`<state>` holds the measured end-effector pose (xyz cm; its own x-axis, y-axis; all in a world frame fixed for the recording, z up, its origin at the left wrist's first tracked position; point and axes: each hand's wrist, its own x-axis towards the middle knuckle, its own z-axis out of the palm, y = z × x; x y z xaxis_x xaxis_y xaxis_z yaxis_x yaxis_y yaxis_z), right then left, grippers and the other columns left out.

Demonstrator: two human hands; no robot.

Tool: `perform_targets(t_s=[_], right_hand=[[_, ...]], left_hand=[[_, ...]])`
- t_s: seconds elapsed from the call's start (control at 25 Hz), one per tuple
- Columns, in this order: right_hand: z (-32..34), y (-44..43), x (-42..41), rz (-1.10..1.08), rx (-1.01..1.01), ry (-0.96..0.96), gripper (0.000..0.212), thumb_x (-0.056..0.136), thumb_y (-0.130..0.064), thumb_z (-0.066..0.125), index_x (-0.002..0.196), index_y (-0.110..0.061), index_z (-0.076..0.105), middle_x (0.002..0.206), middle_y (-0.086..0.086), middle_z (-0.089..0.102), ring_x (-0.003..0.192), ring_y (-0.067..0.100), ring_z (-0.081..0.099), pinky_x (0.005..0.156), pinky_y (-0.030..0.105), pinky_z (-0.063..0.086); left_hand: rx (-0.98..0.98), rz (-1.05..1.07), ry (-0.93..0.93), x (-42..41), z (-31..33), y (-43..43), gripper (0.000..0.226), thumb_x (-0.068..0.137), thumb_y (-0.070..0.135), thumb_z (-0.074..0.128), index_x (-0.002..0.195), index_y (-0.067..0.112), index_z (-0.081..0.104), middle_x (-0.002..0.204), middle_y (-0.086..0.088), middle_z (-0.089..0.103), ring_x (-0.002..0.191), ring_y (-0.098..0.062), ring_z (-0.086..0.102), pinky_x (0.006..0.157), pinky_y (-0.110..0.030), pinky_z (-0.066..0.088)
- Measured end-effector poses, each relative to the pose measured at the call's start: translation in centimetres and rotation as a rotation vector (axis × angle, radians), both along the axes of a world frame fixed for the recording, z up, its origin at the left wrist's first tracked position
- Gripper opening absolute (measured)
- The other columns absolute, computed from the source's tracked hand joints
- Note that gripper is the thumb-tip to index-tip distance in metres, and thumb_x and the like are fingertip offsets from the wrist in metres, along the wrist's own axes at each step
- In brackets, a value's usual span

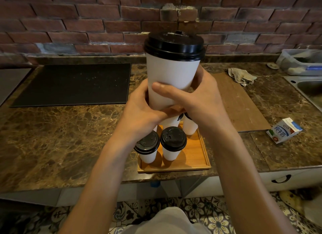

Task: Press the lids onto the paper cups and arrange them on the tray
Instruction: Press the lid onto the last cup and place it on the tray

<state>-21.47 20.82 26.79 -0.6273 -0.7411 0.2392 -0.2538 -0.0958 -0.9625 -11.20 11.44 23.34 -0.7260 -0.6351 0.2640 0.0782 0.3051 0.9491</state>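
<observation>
A tall white paper cup [171,71] with a black lid [174,44] on top is held upright in the air, close to the camera, above the wooden tray [196,157]. My left hand [141,110] wraps its lower left side and my right hand [196,97] its lower right, thumb across the front. On the tray stand several lidded white cups: two at the front left [147,146] [172,143], and others behind [190,126], partly hidden by my hands.
A black mat [73,84] lies on the marble counter at the left. A wooden board [238,101] and a crumpled cloth [242,76] are at the right, with a small milk carton [284,132], a steel sink [308,89] and a plastic container [301,61]. Brick wall behind.
</observation>
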Motion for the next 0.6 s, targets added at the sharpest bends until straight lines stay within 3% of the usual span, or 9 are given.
perform_targets(t_s=[0.28, 0.44, 0.6], right_hand=[[-0.2, 0.7, -0.9, 0.129, 0.030, -0.024, 0.067, 0.068, -0.029, 0.083, 0.128, -0.019, 0.055, 0.117, -0.003, 0.066, 0.109, 0.010, 0.064, 0.086, 0.030, 0.058], [-0.2, 1.0, -1.3, 0.207, 0.051, -0.081, 0.063, 0.069, -0.026, 0.079, 0.127, -0.015, 0.056, 0.116, 0.002, 0.067, 0.108, 0.015, 0.065, 0.085, 0.032, 0.058], [0.1, 1.0, -1.0, 0.173, 0.081, -0.019, 0.065, 0.070, -0.031, 0.080, 0.129, -0.019, 0.054, 0.116, -0.003, 0.066, 0.106, 0.009, 0.065, 0.084, 0.030, 0.059]], left_hand=[[0.020, -0.121, -0.078, 0.3, 0.4, -0.2, 0.054, 0.064, 0.012, 0.083, 0.101, 0.038, 0.053, 0.090, 0.029, 0.068, 0.089, 0.012, 0.063, 0.063, -0.003, 0.048], [0.025, -0.151, -0.080, 0.6, 0.7, 0.2, 0.052, 0.063, 0.020, 0.082, 0.102, 0.040, 0.054, 0.093, 0.029, 0.067, 0.091, 0.009, 0.063, 0.063, -0.003, 0.048], [0.015, -0.115, -0.087, 0.4, 0.3, 0.1, 0.054, 0.064, 0.019, 0.084, 0.104, 0.039, 0.055, 0.096, 0.025, 0.068, 0.093, 0.007, 0.063, 0.065, -0.004, 0.048]])
